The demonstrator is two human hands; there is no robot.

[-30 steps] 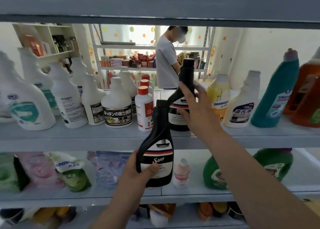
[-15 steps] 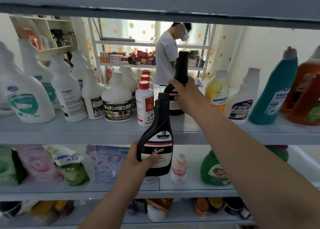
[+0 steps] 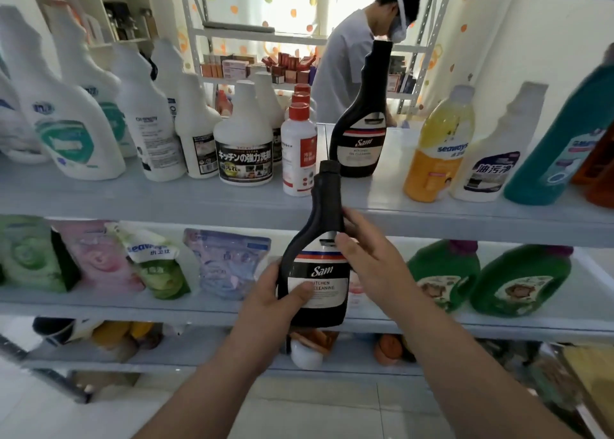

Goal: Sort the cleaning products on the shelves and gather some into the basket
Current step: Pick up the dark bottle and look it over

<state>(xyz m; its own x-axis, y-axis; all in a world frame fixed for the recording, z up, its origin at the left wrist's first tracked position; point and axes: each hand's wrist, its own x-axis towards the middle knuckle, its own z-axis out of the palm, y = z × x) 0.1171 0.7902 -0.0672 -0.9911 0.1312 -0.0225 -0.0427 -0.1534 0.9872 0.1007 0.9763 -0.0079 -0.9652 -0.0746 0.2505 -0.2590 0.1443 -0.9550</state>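
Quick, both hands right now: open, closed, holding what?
Left hand: holds the black bottle by its lower body.
Right hand: grips the same bottle below its neck.

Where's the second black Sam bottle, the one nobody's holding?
Head view, just right of centre: the black Sam bottle stands upright on the upper shelf, between the red-capped white bottle and the yellow seaways bottle.

A black Sam bottle point(image 3: 315, 269) in left hand point(image 3: 274, 305), right hand point(image 3: 372, 262) on its shoulder.

Head camera faces the shelves point(image 3: 133, 202) closely, angled slightly downward.
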